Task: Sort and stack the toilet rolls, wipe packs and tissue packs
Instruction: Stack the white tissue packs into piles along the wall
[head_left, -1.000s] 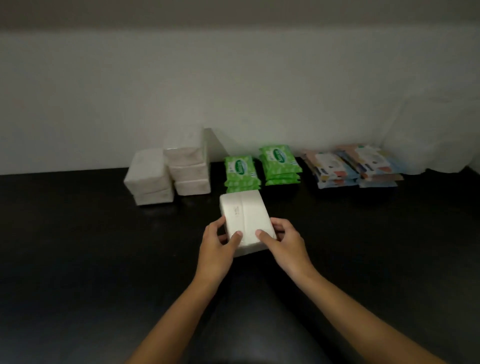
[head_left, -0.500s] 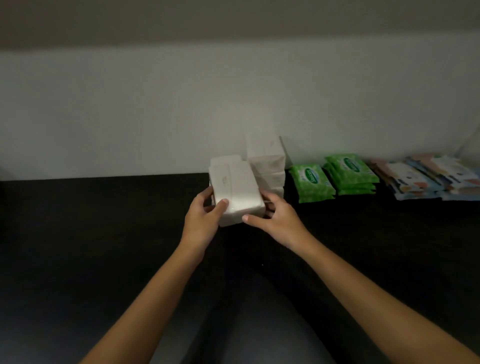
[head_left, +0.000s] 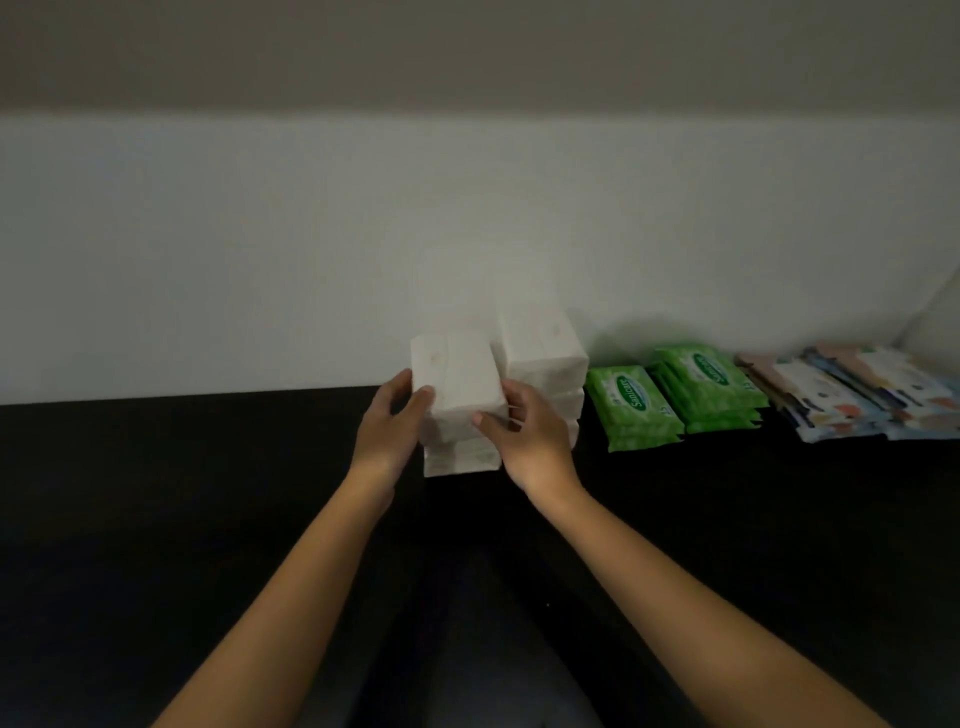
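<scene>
White tissue pack (head_left: 457, 379) held at both ends, fingers of left hand (head_left: 389, 434) and right hand (head_left: 532, 444) curled round it, atop the shorter stack (head_left: 462, 460) by the table's (head_left: 208, 519) far edge. Risk: released off-centre on that soft pile, it slides off and bumps the taller stack (head_left: 543, 348). Half-second earlier: pack short of the stack, nearer the body.

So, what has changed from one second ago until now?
The left hand and right hand carried the white tissue pack up from the black table, away from the person, to the top of the shorter white stack; whether it rests there yet is unclear. Both still grip it. The taller white stack, green wipe packs and patterned packs stayed in place.
</scene>
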